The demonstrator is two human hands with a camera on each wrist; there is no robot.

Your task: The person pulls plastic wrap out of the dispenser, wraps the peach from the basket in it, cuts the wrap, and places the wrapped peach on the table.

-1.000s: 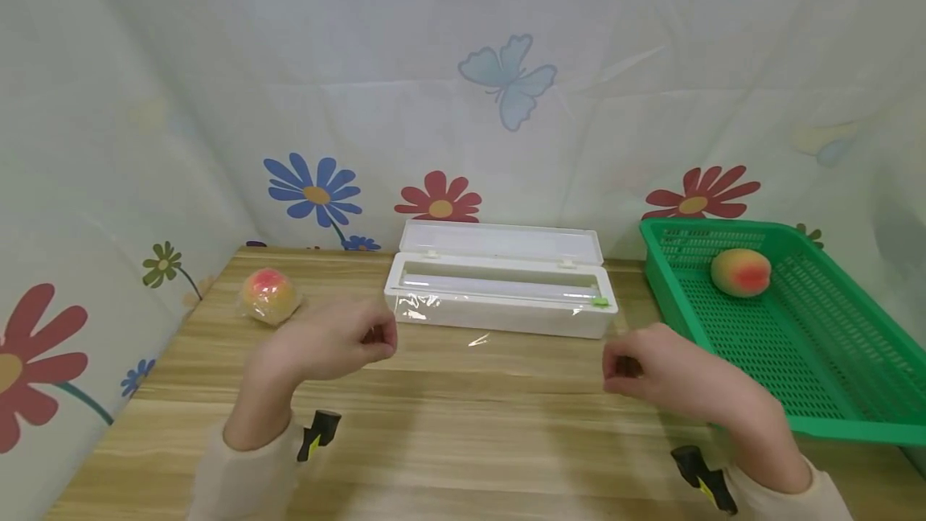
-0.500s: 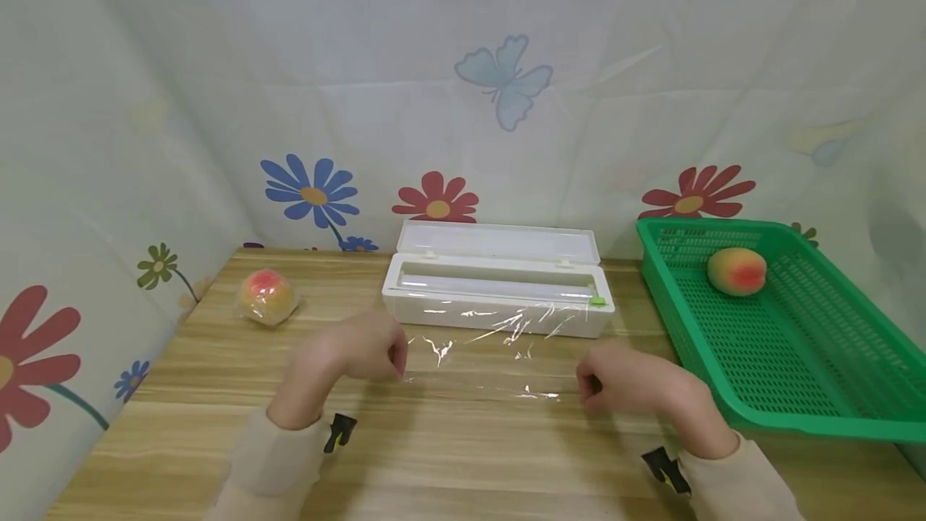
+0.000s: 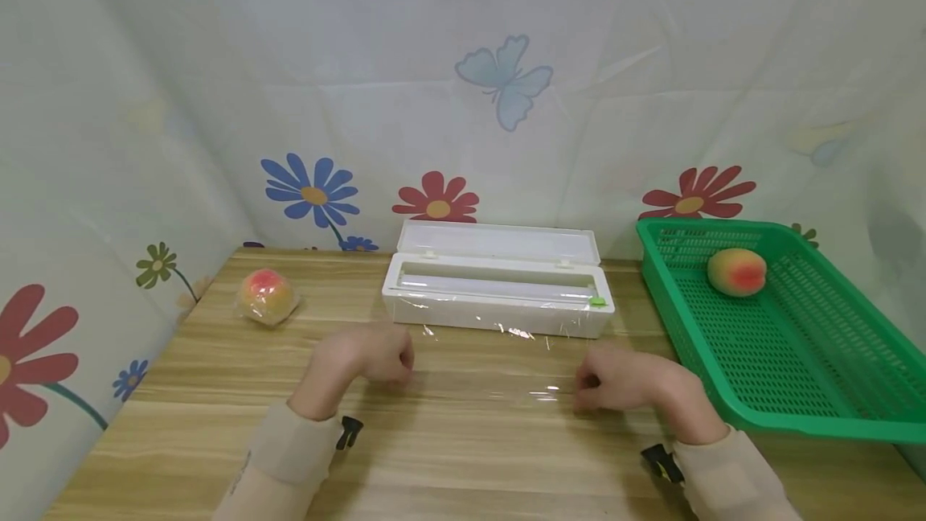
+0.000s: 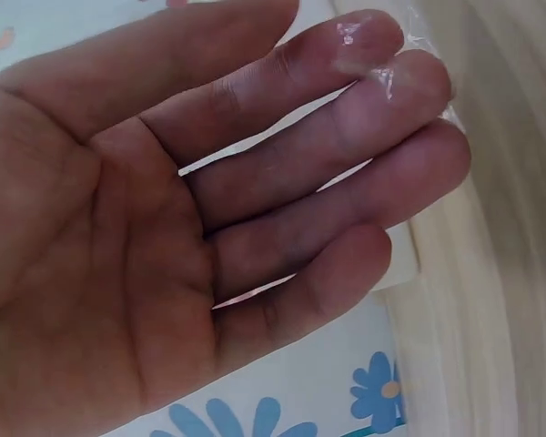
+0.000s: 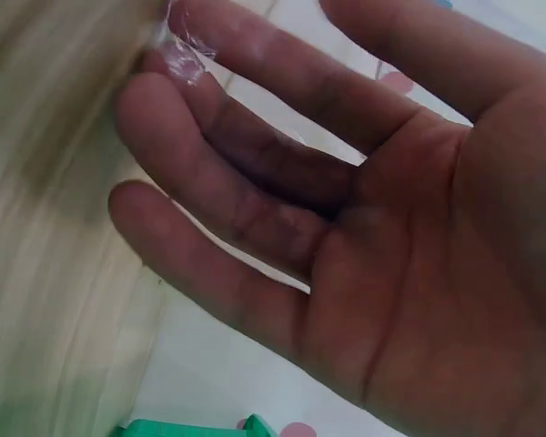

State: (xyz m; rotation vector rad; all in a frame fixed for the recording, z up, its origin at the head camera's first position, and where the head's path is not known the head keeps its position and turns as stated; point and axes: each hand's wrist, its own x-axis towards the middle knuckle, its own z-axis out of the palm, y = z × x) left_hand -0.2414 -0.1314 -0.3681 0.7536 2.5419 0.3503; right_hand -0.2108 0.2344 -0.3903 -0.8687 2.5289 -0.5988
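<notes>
Clear cling film (image 3: 492, 376), seen mostly by its glints, spans from a white dispenser box (image 3: 499, 316) to both hands. At its near left edge is the left hand (image 3: 372, 354). In the left wrist view the film clings to the index and middle fingertips (image 4: 409, 82), with the thumb apart. On the right side the right hand (image 3: 622, 378) touches the film near the tabletop. The right wrist view shows crumpled film at its fingertips (image 5: 187, 64), the other fingers loosely bent and the thumb apart. Inside the lidded box lies a film roll (image 3: 495, 288).
A film-wrapped peach (image 3: 268, 296) sits on the wooden table (image 3: 448, 473) at the left. On the right, a green basket (image 3: 694, 360) holds an unwrapped peach (image 3: 736, 272). A green slider (image 3: 597, 301) marks the box's right end. Behind hangs a flowered curtain (image 3: 600, 135).
Both hands have moved towards each other and down to the tabletop, bringing the film along. The film now looks flatter, with fewer creases. The box, basket and peaches stay put.
</notes>
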